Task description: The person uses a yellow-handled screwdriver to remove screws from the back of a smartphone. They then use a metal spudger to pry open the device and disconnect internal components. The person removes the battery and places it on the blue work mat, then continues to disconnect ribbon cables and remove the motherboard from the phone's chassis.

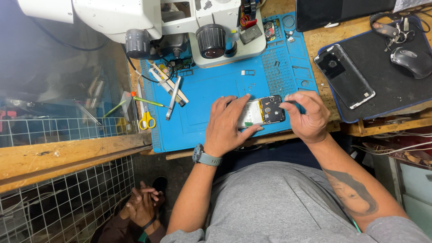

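An opened phone (263,111) with its back cover off lies near the front edge of a blue work mat (211,85); its dark circuit board and pale battery show. My left hand (229,123) rests over the phone's left part and holds it down, a grey watch on the wrist. My right hand (306,112) is at the phone's right end, thumb and forefinger pinched at its top right corner; whether something small is between them cannot be made out.
A white microscope (180,22) stands at the mat's far side. Tweezers (173,96), yellow-handled scissors (147,120) and other tools lie at the left. Another phone (344,75), a computer mouse (411,60) and keys sit on a dark pad at right. Another person's clasped hands (144,204) are below the bench.
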